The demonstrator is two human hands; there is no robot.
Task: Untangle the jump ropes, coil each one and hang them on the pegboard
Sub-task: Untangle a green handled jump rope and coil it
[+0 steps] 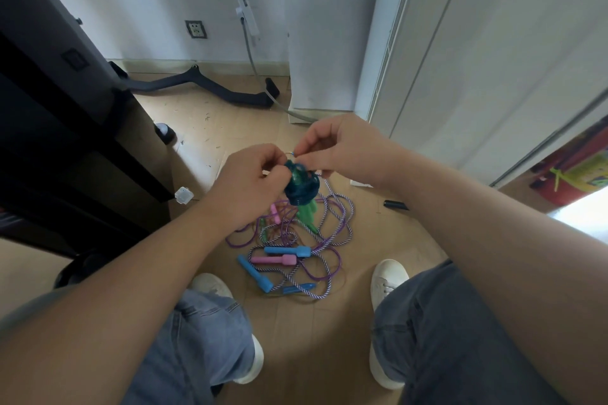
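Observation:
A coiled teal jump rope (301, 187) with green handles (307, 214) hangs between my hands above the floor. My left hand (250, 181) grips the coil from the left. My right hand (339, 148) pinches a thin tie or rope end (292, 153) at the coil's top. Below, on the wooden floor, lies a tangle of purple-and-white striped rope (332, 227) with blue handles (288, 251) and a pink handle (273, 260). No pegboard is in view.
A black desk (65, 128) stands at the left, with a dark chair base (210, 89) behind. White cabinet doors (477, 59) fill the right. My white shoes (388, 276) flank the tangle. A small clear box (183, 195) and a black marker (395, 204) lie on the floor.

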